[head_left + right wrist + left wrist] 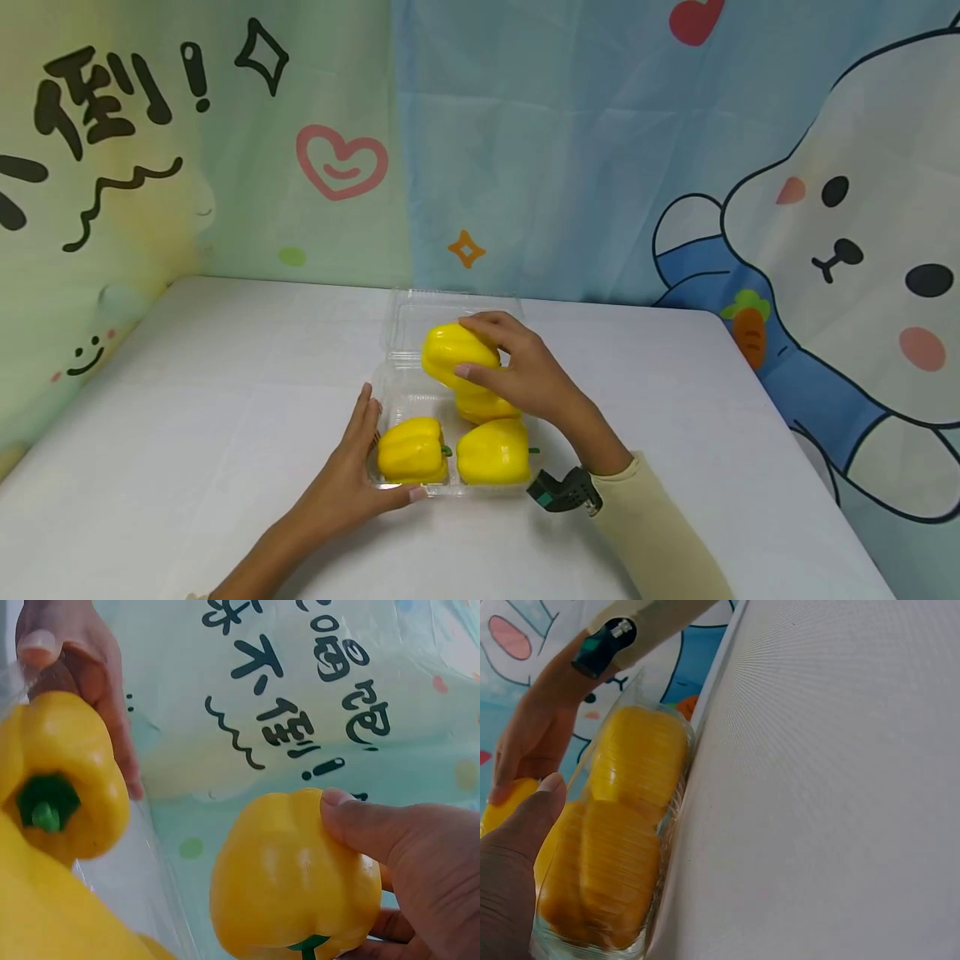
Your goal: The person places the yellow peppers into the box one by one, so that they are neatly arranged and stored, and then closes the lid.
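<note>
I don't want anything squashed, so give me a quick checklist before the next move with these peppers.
1. Right hand grips the held pepper: ok, thumb and fingers are on it.
2. Left hand steadies the clear tray: ok, it sits at the near left corner.
3. Lid folded back: ok, it lies open behind the tray.
4. Front left pepper and front right pepper inside the tray: ok.
5. Back right pepper settled: cannot tell, partly hidden by the held pepper.

Counter [172,400]: passing room far left and right.
Clear container [420,406]: gap back left; yellow peppers [412,451] block the front.
</note>
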Tool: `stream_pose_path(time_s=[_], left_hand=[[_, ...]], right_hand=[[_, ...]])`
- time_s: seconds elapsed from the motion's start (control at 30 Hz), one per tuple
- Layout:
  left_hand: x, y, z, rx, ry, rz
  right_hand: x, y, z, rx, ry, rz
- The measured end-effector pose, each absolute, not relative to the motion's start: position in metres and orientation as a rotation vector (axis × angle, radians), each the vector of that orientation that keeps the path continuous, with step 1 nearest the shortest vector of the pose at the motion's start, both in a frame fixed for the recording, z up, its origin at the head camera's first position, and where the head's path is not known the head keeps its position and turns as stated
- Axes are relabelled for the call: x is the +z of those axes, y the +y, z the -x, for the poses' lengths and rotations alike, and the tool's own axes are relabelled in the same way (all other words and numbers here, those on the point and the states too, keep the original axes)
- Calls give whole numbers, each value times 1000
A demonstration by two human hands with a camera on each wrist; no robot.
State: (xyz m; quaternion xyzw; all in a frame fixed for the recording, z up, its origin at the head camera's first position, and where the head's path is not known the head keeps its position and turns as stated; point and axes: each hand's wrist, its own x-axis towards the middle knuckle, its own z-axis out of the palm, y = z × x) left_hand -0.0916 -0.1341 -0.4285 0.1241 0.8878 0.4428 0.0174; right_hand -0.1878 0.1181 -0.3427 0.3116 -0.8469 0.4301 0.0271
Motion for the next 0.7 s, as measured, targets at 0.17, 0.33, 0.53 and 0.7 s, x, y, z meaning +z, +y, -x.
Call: stream_pose_path(time_s=[0.17, 0.33, 0.53, 0.7], left_hand=[[-429, -135, 93, 1382, 2758, -400], [-430, -135, 92, 1383, 2757, -406], [-430, -136, 91, 1402, 2746, -423], [-431, -135, 90, 1413, 2734, -451]], right_hand=[[-344, 104, 184, 1328, -2661, -1005], [-347, 90, 183, 1309, -2674, -1057], [-350, 76, 182, 1297, -2711, -1068], [-355, 71, 182, 1254, -2751, -1078]])
